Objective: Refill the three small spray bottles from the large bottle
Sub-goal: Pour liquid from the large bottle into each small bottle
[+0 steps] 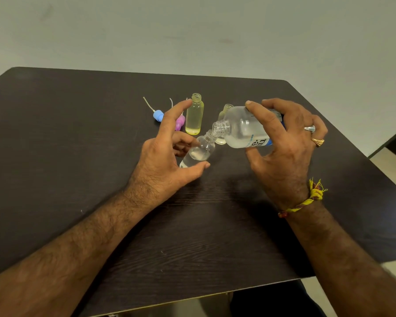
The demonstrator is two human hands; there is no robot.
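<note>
Both bare forearms come in from the near edge of the dark wood-grain table [78, 156]. Right hand [288, 143], two rings and a yellow thread band at the wrist, grips the large clear bottle [242, 129] with a blue label, tipped nearly sideways, open mouth touching the neck of a small clear bottle [198, 153]. Left hand [167, 154] holds that small bottle tilted toward the large bottle, thumb and lower fingers round it, index finger stretched out; small bottle partly filled with clear liquid. Just beyond the large bottle's mouth a small yellow-tinted bottle [194, 115] stands upright, uncapped. Another uncapped small bottle [223, 117] stands right behind the large bottle, mostly hidden. Left of the yellow-tinted bottle lie a blue spray cap [158, 115] and a pink spray cap [180, 121] with dip tubes
</note>
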